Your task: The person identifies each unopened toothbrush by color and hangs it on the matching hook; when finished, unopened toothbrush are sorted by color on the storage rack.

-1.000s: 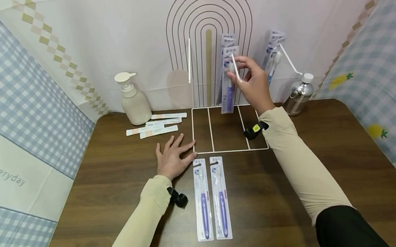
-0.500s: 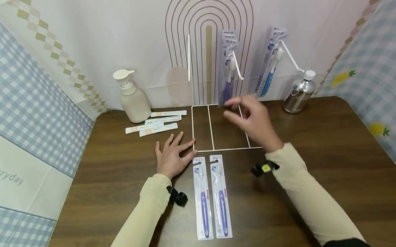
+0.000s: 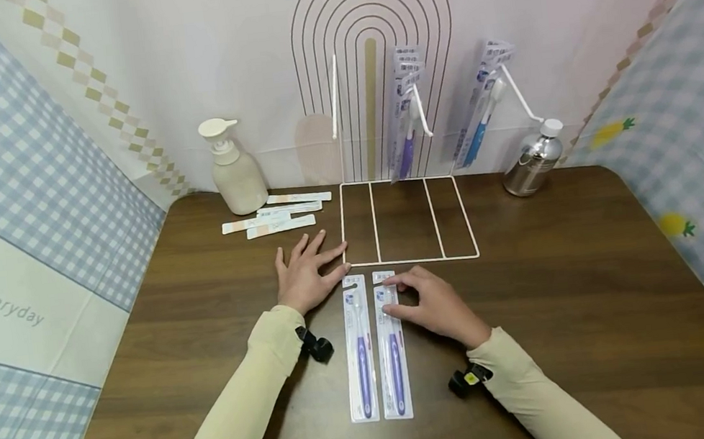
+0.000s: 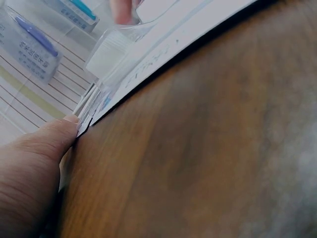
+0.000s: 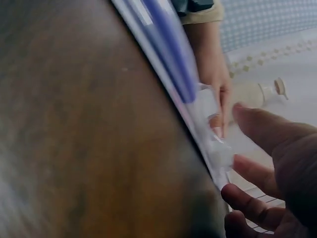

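Observation:
My left hand [image 3: 307, 274] lies on the table with its fingers spread, thumb and index fingertips at the near left corner of the white wire rack [image 3: 410, 262]. Just right of its thumb is a packaged purple toothbrush [image 3: 362, 363]. Beside that lies a second packaged purple toothbrush [image 3: 396, 366], both flat on the table. My right hand [image 3: 436, 305] is over the upper end of the second package, fingers parted and holding nothing; whether the fingertips touch it I cannot tell. Packaged purple toothbrushes [image 3: 408, 148] hang on the rack's middle hook.
Packaged blue toothbrushes [image 3: 478, 140] hang on the right hook; the left hook [image 3: 334, 98] carries nothing. A pump bottle [image 3: 239, 178] and several thin paper sachets [image 3: 281, 226] are at the back left. A silver bottle [image 3: 531, 163] stands at the back right.
My right hand has let go of the packaged purple toothbrush, now on the middle hook, and come down toward me to the right package on the table. My left hand has stayed put.

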`<move>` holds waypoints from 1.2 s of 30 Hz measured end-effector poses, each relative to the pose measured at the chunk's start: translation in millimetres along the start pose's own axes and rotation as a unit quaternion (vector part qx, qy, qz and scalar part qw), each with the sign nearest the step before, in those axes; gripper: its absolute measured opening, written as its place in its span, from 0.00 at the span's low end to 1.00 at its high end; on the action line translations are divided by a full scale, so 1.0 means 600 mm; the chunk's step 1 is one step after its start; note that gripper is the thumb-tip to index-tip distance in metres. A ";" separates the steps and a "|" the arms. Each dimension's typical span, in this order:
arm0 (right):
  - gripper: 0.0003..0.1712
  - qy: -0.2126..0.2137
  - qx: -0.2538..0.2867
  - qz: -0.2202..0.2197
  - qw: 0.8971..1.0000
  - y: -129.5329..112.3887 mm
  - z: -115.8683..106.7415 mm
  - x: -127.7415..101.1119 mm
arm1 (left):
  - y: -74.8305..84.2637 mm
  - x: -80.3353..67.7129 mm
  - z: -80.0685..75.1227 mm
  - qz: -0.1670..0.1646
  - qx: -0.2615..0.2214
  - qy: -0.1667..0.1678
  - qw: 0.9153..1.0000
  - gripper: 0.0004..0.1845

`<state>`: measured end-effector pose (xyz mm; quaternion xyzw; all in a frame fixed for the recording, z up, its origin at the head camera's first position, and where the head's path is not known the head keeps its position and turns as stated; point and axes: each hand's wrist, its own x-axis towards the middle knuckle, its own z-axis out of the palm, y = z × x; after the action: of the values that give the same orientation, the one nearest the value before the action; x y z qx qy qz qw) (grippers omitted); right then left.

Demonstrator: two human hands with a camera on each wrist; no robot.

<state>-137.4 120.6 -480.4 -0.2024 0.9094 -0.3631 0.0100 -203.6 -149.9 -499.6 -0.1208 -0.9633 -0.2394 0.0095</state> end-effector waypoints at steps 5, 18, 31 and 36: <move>0.24 0.002 0.012 0.008 1.000 0.003 0.011 -0.002 | -0.002 0.000 0.002 0.002 -0.002 0.002 1.000 0.28; 0.15 0.016 0.118 0.024 0.993 0.015 -0.011 -0.003 | -0.001 0.001 0.001 -0.001 -0.002 0.001 1.000 0.28; 0.23 0.018 0.152 -0.081 0.985 -0.002 -0.046 -0.015 | 0.000 -0.002 0.000 -0.003 -0.005 -0.005 1.000 0.28; 0.26 0.095 0.153 -0.163 0.970 -0.034 -0.110 0.002 | -0.001 -0.002 -0.001 0.000 -0.006 -0.002 1.000 0.28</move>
<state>-142.2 150.3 -418.0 -0.3088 0.7945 -0.5122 -0.1053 -202.7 -151.0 -499.7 -0.1218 -0.9618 -0.2452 0.0066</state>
